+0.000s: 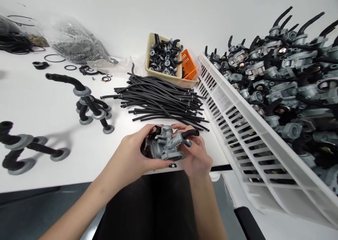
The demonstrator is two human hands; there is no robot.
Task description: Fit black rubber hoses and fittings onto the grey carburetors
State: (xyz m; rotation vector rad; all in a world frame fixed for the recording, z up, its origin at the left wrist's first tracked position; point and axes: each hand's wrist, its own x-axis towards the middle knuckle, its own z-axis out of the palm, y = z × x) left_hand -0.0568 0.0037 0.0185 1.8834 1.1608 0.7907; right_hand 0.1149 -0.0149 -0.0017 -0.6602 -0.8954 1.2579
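Observation:
Both of my hands hold one grey metal carburetor (166,146) just above the table's front edge. My left hand (132,155) wraps round its left side, thumb underneath. My right hand (196,155) grips its right side, fingers closed on a short black rubber hose (190,133) that sticks out of the part. A loose pile of black rubber hoses (161,99) lies right behind my hands.
A white slatted crate (237,123) full of carburetors stands at the right. A tan box (164,56) of black and grey parts and an orange basket (188,64) sit behind the hoses. Bent black tubes with grey flanges (91,106) lie left; plastic bags (75,42) at back.

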